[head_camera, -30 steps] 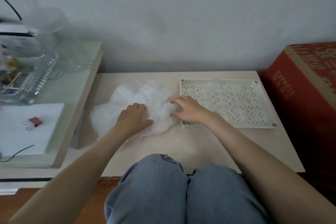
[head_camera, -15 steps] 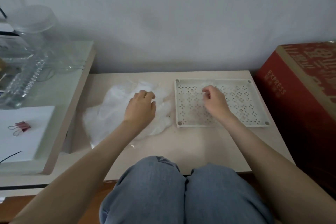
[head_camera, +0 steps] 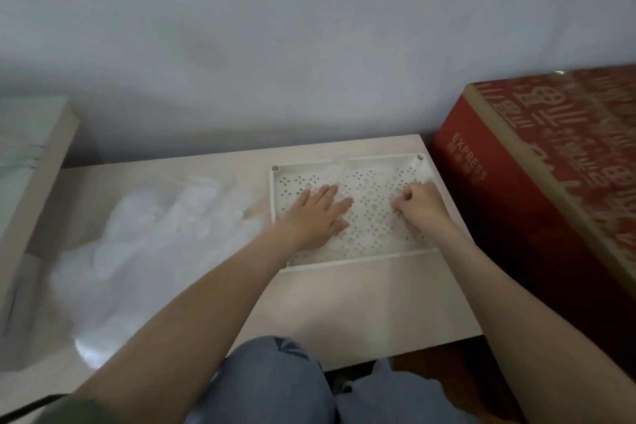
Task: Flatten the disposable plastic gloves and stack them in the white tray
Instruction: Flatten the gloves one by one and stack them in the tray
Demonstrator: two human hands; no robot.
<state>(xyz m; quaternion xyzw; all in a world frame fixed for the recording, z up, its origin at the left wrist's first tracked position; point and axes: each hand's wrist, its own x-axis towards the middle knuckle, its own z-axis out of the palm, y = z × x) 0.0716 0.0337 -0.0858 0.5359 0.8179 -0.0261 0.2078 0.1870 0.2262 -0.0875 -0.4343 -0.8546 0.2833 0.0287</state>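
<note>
We were flattening a thin clear plastic glove (head_camera: 340, 177) in the white perforated plastic tray (head_camera: 361, 257): our left hand (head_camera: 318, 217) pressed it flat-fingered, our right hand (head_camera: 418, 206) pinched its edge. Next, we judged, smoothing outward gently.

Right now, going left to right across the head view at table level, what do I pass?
side shelf → pile of plastic gloves → left hand → right hand → red box
</note>
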